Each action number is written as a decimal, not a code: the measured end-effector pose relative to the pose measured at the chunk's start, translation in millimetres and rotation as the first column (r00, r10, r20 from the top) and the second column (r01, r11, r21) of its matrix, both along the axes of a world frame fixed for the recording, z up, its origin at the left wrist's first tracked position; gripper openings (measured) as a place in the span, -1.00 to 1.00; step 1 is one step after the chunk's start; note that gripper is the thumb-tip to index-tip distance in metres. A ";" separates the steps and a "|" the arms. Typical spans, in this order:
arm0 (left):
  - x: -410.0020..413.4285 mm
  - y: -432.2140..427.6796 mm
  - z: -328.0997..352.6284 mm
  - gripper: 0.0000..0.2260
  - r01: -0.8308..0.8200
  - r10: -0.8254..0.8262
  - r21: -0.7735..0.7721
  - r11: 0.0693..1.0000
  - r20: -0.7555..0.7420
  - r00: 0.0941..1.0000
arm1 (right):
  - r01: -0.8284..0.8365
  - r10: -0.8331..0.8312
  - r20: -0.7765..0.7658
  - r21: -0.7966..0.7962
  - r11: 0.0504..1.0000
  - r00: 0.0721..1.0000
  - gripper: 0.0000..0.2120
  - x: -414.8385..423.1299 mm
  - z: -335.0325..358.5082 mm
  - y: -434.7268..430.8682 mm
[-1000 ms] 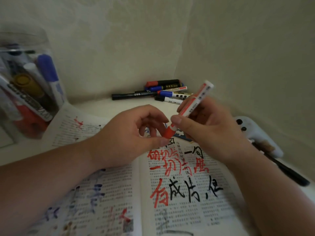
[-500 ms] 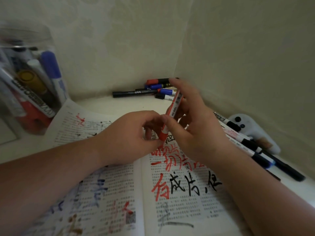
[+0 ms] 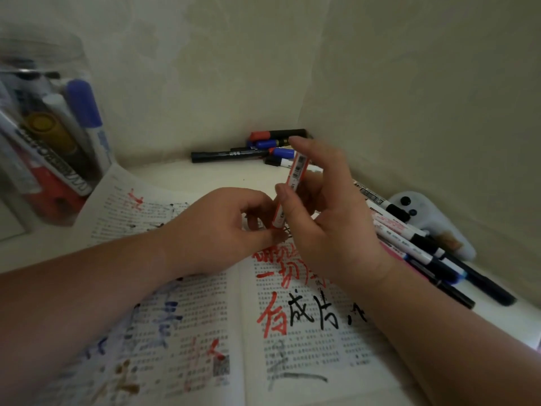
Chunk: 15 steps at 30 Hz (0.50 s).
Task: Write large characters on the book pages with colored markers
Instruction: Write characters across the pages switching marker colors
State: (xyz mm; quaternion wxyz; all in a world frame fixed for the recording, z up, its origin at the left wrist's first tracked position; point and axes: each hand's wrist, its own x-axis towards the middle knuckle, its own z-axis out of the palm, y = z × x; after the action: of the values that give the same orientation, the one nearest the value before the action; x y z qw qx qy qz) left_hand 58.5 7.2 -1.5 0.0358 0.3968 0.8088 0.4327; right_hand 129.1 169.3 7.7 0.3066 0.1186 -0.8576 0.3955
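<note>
Head view: the red marker is gripped by the curled right hand, its long axis steep, top tilted away. Its lower red end is pinched by the left hand, just above the open book on the surface.

Dim, soft light; edges distorted

Above the open book, the right hand holds a red-and-white marker nearly upright, and the left hand pinches its lower end. Red and black characters cover the book's right page. A jar of markers stands left of the book. Loose markers lie behind it, and more to its right.
</note>
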 end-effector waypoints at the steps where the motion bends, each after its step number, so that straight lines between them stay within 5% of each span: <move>1: 0.0 -0.4 -0.1 -0.90 -0.004 0.004 -0.012 1.000 -0.004 1.000 | -0.001 0.001 0.018 0.007 1.000 1.000 -0.48 1.1 0.3 -0.4; 7: -0.8 -0.8 1.4 -0.88 -0.039 0.038 -0.024 0.999 -0.051 0.998 | -0.084 0.051 0.179 0.183 0.979 0.982 -0.26 4.4 7.7 1.5; 10: -3.0 1.0 -0.1 -0.93 -0.038 0.037 -0.034 0.999 -0.035 0.999 | -0.049 0.022 0.201 0.130 0.990 0.979 -0.18 6.2 12.2 3.5; 13: -3.9 1.6 -1.6 -0.86 -0.038 0.037 -0.092 0.995 -0.015 0.999 | 0.141 -0.151 0.172 0.068 0.988 0.973 -0.40 1.2 36.0 24.4; 15: -4.2 1.0 -2.6 -0.85 -0.030 0.030 -0.108 0.994 -0.001 1.000 | 0.289 -0.327 0.212 0.194 0.937 0.921 -0.64 -4.4 64.1 49.7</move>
State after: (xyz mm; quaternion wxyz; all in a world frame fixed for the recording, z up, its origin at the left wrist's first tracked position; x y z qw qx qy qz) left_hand 54.3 8.2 -4.1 0.0507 0.3819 0.8369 0.3888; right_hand 124.8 219.0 71.9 0.2484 -0.0429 -0.9252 0.2837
